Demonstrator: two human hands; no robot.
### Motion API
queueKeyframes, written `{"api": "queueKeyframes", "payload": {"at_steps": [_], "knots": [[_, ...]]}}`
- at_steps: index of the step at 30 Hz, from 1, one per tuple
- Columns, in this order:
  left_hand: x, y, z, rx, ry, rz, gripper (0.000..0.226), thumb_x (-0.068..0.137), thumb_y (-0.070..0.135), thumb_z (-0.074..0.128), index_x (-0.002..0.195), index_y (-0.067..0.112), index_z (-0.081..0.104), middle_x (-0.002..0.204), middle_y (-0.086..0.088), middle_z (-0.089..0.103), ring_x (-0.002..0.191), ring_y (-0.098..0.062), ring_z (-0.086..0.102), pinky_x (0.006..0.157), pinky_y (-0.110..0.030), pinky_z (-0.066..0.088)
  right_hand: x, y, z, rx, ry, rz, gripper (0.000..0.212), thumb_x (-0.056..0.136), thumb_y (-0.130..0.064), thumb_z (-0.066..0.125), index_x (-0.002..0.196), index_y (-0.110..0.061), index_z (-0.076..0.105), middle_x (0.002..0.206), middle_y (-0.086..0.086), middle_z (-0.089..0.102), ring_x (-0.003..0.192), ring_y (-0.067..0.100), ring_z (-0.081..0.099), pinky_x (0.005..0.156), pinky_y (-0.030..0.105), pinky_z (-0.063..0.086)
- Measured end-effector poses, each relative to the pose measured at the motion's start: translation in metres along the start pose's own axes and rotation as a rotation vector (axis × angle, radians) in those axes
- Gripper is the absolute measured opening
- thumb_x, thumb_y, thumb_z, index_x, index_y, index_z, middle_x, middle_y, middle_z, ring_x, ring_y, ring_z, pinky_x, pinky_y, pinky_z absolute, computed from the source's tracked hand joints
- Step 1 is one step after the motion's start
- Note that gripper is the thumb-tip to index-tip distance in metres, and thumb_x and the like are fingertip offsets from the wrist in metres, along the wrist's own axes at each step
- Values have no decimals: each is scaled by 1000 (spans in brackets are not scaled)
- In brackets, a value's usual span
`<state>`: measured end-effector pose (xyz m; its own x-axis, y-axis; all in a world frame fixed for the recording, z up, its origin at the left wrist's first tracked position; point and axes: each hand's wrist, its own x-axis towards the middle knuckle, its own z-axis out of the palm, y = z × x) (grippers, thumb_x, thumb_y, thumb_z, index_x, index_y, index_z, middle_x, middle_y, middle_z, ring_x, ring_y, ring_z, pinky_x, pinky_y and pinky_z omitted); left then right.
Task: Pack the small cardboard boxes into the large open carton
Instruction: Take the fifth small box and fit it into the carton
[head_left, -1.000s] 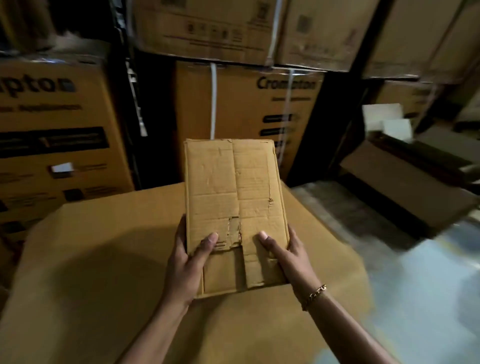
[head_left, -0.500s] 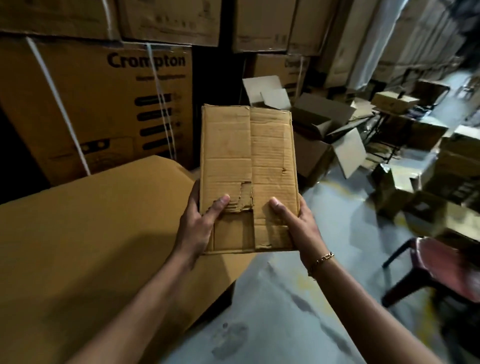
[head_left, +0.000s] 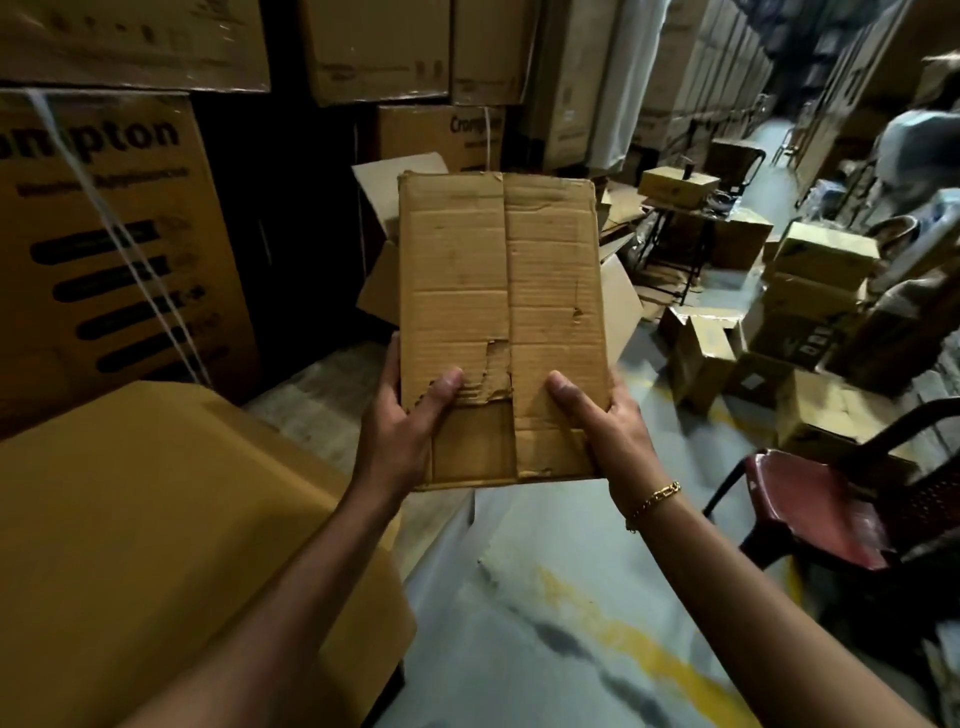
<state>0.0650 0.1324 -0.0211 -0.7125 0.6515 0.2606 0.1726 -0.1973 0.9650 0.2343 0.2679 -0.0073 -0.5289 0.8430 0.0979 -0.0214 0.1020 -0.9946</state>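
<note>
1. The small cardboard box (head_left: 501, 327) is up in the air in front of me, wide side up, above the grey floor (head_left: 545, 623).
2. 2 hands hold it at its near end.
3. The left hand (head_left: 400, 431) grips the near left corner. Its thumb lies on top, next to a torn patch of cardboard. The other fingers go under the box, so I cannot see them.
4. The right hand (head_left: 605, 431) grips the near right corner the same way, with the thumb on top and the fingers hidden below. A gold bracelet (head_left: 653, 503) sits on that wrist.
5. Behind the box stands an open carton (head_left: 384, 208) with its flaps out. The box hides most of it, and I cannot see inside.
6. At my lower left is a big brown box (head_left: 156, 519) with a shut top. Its near part runs off the bottom edge.
7. On the left are tall printed boxes (head_left: 104, 234). The word on the front one is cut off, and I read only "mpton".
8. On the right is a dark red chair (head_left: 821, 509), partly cut off by the edge.
9. Past the chair lies a pile of boxes (head_left: 810, 291), too blurry to count.
10. At the top right is a person (head_left: 919, 140), just a blur.
</note>
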Motion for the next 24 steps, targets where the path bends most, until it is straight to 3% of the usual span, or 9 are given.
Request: {"api": "queueKeyframes", "payload": {"at_steps": [5,9,15,17,24], "knots": [[66,-13,57,-14,-24,-8,81,73,67,74,144,48,41,128,11,66,113,-12,67,94,-51,56,65,1,-40,18,48,-32,62,70,-56,77,126,-43,53,118,-9,70,101,9,71,86,42,61],[123,-24,115,-28,-23,39,85,72,65,76,146,42,41,127,7,67,113,-17,67,95,-52,55,132,6,-82,32,56,-75,48,68,-57,78,109,-55,55,111,-12,72,101,11,71,88,46,59],[203,-37,224,-3,2,121,89,75,65,73,151,48,29,135,7,60,115,-17,65,92,-52,56,247,10,-161,65,64,-140,76,66,-56,77,133,-35,50,119,-3,68,103,18,71,85,43,60],[229,-35,258,14,-5,133,89,76,66,73,151,51,27,138,5,58,118,-21,63,92,-54,56,284,8,-187,63,65,-149,72,71,-50,77,135,-33,49,119,-2,68,103,17,71,85,42,61],[329,-2,322,113,43,241,84,84,61,67,153,45,22,139,9,53,120,-14,60,95,-50,55,416,-39,-232,65,-61,-259,64,82,-37,73,139,-24,47,122,2,65,101,14,71,75,28,60]]}}
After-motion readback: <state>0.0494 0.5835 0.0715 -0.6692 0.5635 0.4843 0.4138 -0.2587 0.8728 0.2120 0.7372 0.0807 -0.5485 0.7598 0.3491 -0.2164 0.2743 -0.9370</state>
